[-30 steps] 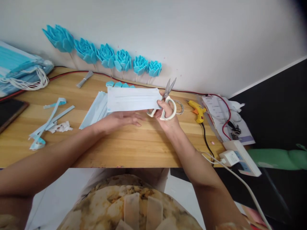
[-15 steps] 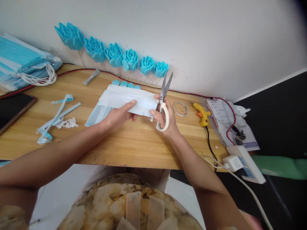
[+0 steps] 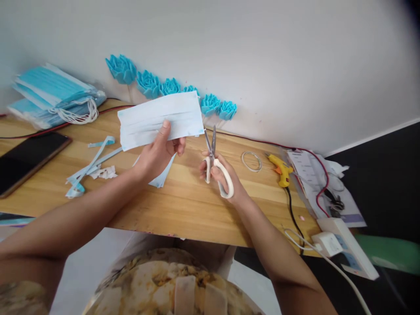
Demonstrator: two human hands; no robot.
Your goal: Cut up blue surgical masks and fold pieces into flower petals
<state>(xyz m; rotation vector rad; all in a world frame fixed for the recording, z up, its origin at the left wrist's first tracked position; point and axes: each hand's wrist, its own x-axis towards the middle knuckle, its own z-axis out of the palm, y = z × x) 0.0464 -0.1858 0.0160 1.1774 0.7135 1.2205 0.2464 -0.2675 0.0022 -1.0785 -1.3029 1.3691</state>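
My left hand (image 3: pixel 157 154) pinches a flat white face mask (image 3: pixel 160 119) by its lower edge and holds it up above the wooden table (image 3: pixel 183 205). My right hand (image 3: pixel 219 175) grips white-handled scissors (image 3: pixel 214 162), blades nearly together and pointing up, just right of the mask's right end and apart from it. Another pale blue mask (image 3: pixel 163 174) lies on the table under my left hand.
Blue flowers (image 3: pixel 170 87) line the wall. A stack of blue masks (image 3: pixel 54 94) and a black phone (image 3: pixel 28 159) sit at the left, cut strips (image 3: pixel 90 164) beside them. A wire ring (image 3: pixel 251 160), yellow glue gun (image 3: pixel 278 168), papers and a power strip (image 3: pixel 344 245) lie at the right.
My left hand took the mask and lifted it off the table toward the upper left. My right hand let go of the mask and lowered the scissors, whose blades closed.
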